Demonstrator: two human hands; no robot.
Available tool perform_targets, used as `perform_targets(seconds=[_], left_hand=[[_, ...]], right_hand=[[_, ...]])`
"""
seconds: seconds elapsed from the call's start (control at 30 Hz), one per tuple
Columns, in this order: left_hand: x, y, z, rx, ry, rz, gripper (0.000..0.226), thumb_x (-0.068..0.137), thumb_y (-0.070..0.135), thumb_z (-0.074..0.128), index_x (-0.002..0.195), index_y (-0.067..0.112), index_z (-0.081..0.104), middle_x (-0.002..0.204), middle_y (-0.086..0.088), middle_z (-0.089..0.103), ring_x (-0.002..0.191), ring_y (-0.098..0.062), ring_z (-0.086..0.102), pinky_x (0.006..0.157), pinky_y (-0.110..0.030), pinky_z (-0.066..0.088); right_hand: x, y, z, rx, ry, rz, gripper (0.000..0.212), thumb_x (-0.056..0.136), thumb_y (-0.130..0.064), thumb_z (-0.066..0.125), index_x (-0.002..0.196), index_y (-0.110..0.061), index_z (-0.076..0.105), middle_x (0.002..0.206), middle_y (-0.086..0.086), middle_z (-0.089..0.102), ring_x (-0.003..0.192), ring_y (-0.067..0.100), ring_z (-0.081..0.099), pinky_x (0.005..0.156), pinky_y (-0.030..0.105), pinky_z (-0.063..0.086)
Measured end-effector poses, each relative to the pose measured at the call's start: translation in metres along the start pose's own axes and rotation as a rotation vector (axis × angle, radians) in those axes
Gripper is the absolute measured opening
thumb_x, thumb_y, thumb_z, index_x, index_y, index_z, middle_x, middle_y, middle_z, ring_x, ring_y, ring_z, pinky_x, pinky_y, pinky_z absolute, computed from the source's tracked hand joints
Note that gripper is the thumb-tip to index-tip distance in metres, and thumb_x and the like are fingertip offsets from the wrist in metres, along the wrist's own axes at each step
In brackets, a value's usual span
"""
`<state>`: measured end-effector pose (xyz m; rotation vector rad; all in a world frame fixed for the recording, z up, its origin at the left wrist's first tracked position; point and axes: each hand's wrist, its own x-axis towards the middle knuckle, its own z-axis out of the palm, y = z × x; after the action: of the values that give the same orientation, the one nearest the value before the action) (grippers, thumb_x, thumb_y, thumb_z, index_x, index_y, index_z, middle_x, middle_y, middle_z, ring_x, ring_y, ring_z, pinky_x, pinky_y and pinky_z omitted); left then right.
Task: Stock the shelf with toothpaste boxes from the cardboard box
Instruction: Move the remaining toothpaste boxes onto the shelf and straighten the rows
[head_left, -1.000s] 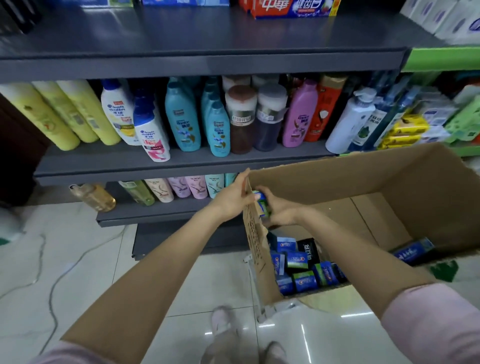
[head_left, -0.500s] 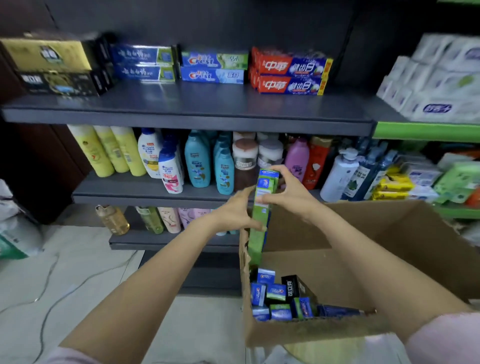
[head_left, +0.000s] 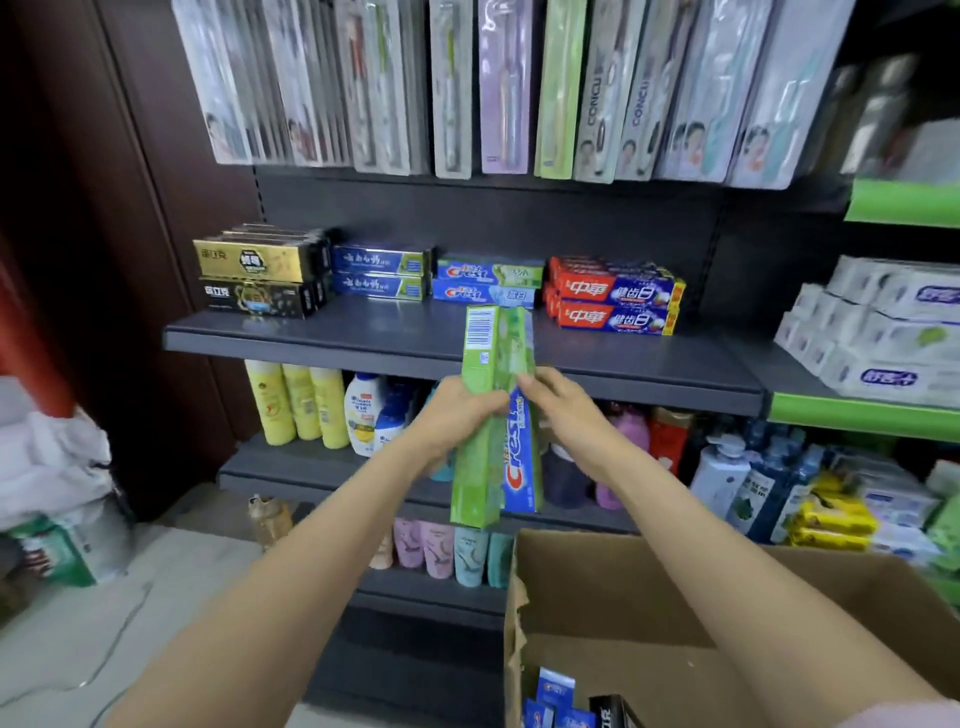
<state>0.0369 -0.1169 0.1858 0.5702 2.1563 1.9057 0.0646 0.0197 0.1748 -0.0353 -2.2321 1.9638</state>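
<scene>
A green and blue Crest toothpaste box (head_left: 496, 415) stands upright in the air in front of the grey shelf (head_left: 395, 340). My left hand (head_left: 457, 415) grips its left side at mid-height. My right hand (head_left: 558, 397) pinches its right edge. Stacks of toothpaste boxes lie on the shelf behind: gold and black ones (head_left: 260, 270), blue ones (head_left: 382, 273), Crest ones (head_left: 485, 280) and red ones (head_left: 613, 296). The open cardboard box (head_left: 623, 587) sits at the lower right, with more toothpaste boxes (head_left: 556, 701) standing inside.
Toothbrush packs (head_left: 467, 83) hang above the shelf. Shampoo bottles (head_left: 311, 405) fill the shelf below. White boxed goods (head_left: 883, 327) sit on the green-edged shelf at right. Bags (head_left: 57, 493) lie on the floor at left.
Both hands have lifted the Crest box out of the cardboard box, up to the level of the toothpaste shelf. The view has tilted upward.
</scene>
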Motion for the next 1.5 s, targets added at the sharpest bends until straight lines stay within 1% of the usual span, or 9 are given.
perform_targets(seconds=[0.13, 0.33, 0.73, 0.87, 1.03, 1.1, 1.17, 1.27, 1.5], left_hand=[[0.021, 0.009, -0.044, 0.179, 0.134, 0.069, 0.01, 0.08, 0.008, 0.06, 0.087, 0.014, 0.064, 0.081, 0.002, 0.071, 0.064, -0.007, 0.069, 0.068, -0.021, 0.056], [0.076, 0.024, -0.119, 0.496, 0.282, 0.086, 0.039, 0.076, 0.031, 0.064, 0.102, 0.011, 0.042, 0.093, -0.008, 0.066, 0.085, -0.029, 0.062, 0.074, -0.034, 0.047], [0.181, 0.037, -0.193, 0.281, -0.137, 0.125, 0.02, 0.075, 0.033, 0.078, 0.08, 0.024, 0.06, 0.075, 0.002, 0.065, 0.049, -0.014, 0.056, 0.051, -0.027, 0.049], [0.211, 0.039, -0.188, 0.271, -0.259, 0.06, 0.018, 0.074, 0.016, 0.077, 0.087, 0.019, 0.065, 0.071, 0.001, 0.068, 0.047, -0.015, 0.055, 0.048, -0.024, 0.048], [0.264, 0.044, -0.185, 0.889, -0.153, 0.183, 0.046, 0.064, 0.025, 0.081, 0.097, 0.014, 0.05, 0.087, -0.003, 0.061, 0.077, -0.022, 0.058, 0.07, -0.033, 0.047], [0.28, 0.046, -0.183, 1.115, -0.111, 0.224, 0.051, 0.062, 0.033, 0.081, 0.096, 0.019, 0.045, 0.093, 0.0, 0.057, 0.092, -0.025, 0.056, 0.075, -0.034, 0.045], [0.294, 0.049, -0.18, 1.182, -0.091, 0.246, 0.054, 0.063, 0.036, 0.08, 0.101, 0.021, 0.045, 0.101, -0.001, 0.06, 0.096, -0.025, 0.056, 0.073, -0.033, 0.042], [0.31, 0.049, -0.175, 1.194, -0.027, 0.277, 0.058, 0.064, 0.038, 0.079, 0.108, 0.02, 0.046, 0.106, -0.004, 0.062, 0.096, -0.028, 0.056, 0.071, -0.033, 0.039], [0.33, 0.043, -0.181, 1.107, 0.02, 0.235, 0.048, 0.074, 0.035, 0.073, 0.1, 0.019, 0.037, 0.091, -0.002, 0.055, 0.084, -0.026, 0.05, 0.069, -0.034, 0.039]], right_hand=[[0.027, -0.016, 0.014, -0.096, 0.043, -0.065, 0.007, 0.097, -0.031, 0.046, 0.093, -0.028, 0.051, 0.102, 0.0, 0.065, 0.087, 0.012, 0.062, 0.078, 0.03, 0.049], [0.091, -0.043, 0.048, 0.026, 0.035, 0.033, 0.027, 0.099, -0.034, 0.042, 0.097, -0.012, 0.058, 0.073, 0.006, 0.071, 0.057, 0.013, 0.064, 0.054, 0.023, 0.052], [0.207, -0.071, 0.092, 0.43, 0.18, -0.026, 0.019, 0.094, -0.008, 0.039, 0.09, -0.003, 0.057, 0.071, 0.011, 0.068, 0.054, 0.017, 0.066, 0.051, 0.025, 0.054], [0.241, -0.066, 0.082, 0.458, 0.27, -0.121, 0.036, 0.087, 0.002, 0.047, 0.122, -0.002, 0.041, 0.091, 0.013, 0.06, 0.066, 0.022, 0.06, 0.057, 0.033, 0.053], [0.266, -0.069, 0.048, -0.507, 0.481, -0.211, 0.118, 0.064, -0.015, 0.084, 0.149, -0.031, 0.003, 0.144, 0.016, 0.026, 0.131, 0.029, 0.034, 0.111, 0.045, 0.032], [0.278, -0.068, 0.029, -1.027, 0.488, -0.237, 0.107, 0.059, -0.039, 0.085, 0.146, -0.032, 0.024, 0.153, 0.016, 0.008, 0.143, 0.03, 0.007, 0.118, 0.045, 0.014], [0.295, -0.066, 0.016, -1.301, 0.334, -0.271, 0.076, 0.07, -0.049, 0.075, 0.136, -0.026, 0.046, 0.151, 0.009, 0.025, 0.143, 0.028, 0.016, 0.118, 0.047, 0.012], [0.315, -0.059, 0.01, -1.161, 0.13, -0.205, 0.042, 0.081, -0.038, 0.068, 0.121, -0.025, 0.06, 0.117, 0.005, 0.055, 0.117, 0.026, 0.049, 0.102, 0.043, 0.039], [0.34, -0.027, -0.003, -1.24, 0.274, -0.13, 0.041, 0.086, -0.026, 0.065, 0.124, -0.012, 0.056, 0.125, 0.008, 0.049, 0.125, 0.027, 0.041, 0.1, 0.036, 0.038]])
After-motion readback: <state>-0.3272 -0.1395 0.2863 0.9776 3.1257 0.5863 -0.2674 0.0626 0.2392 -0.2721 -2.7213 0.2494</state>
